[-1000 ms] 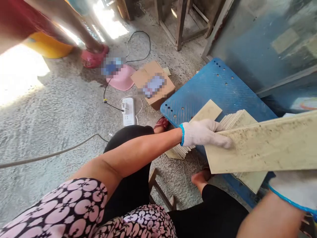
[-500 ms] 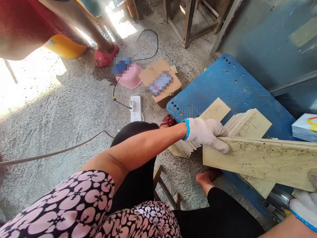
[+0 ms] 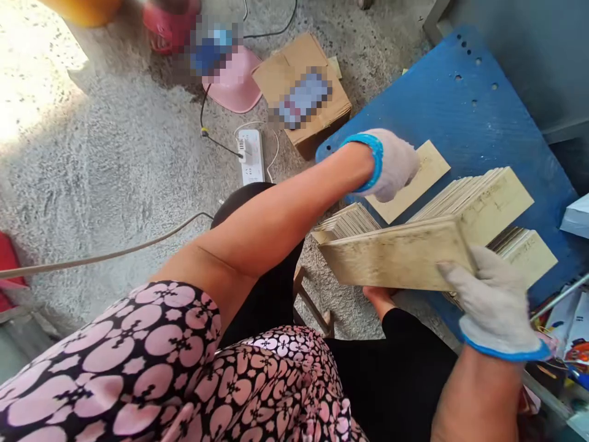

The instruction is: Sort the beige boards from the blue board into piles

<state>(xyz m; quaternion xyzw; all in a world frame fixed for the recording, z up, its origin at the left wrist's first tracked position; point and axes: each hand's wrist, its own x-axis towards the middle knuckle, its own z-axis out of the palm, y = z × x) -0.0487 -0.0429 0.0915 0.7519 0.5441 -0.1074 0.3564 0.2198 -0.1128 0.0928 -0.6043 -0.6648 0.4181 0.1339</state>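
My right hand [image 3: 494,301], in a white work glove with a blue cuff, grips the right end of some thin, pale wooden boards [image 3: 386,255]. Its thumb presses on the near face, which has dark smudges. My left hand [image 3: 391,162], gloved the same way, is over a single flat board [image 3: 416,181] on the blue board-like surface [image 3: 405,126]. Its fingers curl downward and are mostly hidden, so contact cannot be made out. Beyond the held boards lies a stack of similar boards [image 3: 488,202], with another stack [image 3: 350,221] to the left.
A further stack of boards [image 3: 529,258] lies at the right. On the concrete floor are a cardboard box [image 3: 334,113], a pink basin [image 3: 239,86] and a white power strip [image 3: 251,159] with cords. A cable [image 3: 115,267] crosses at left. A white box [image 3: 577,215] is at the right edge.
My left hand has let go of the boards' left end and moved up to the single board. My right hand has brought the held boards leftward. The view has shifted.
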